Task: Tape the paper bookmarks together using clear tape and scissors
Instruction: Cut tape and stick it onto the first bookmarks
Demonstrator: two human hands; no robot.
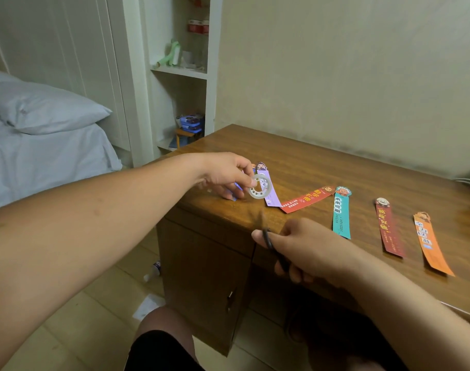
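Left hand (226, 175) pinches the clear tape roll (259, 186) between thumb and fingertips, just above the purple bookmark (274, 195) near the desk's left corner. Right hand (311, 253) is curled round the black scissors (272, 246), which point up toward the roll. The blades are blurred, so we cannot tell whether they gape.

We judge the step to be cutting a strip. We see no free tape; clear film against wood may simply not show. To cut well, we draw the strip taut off the roll, set the blades square across it and keep the loose end off our fingers so it cannot fold onto itself.

The purple bookmark's lower end meets the red bookmark (306, 200). A blue bookmark (238, 187) shows under the left fingers. The teal bookmark (341, 218), dark red bookmark (389, 231) and orange bookmark (430, 242) lie further right on the wooden desk (335, 156). Nothing lies between scissors and roll. Off the desk we note a pillow (46, 108), a shelf alcove (180, 72) and a bottle (153, 270) on the floor.
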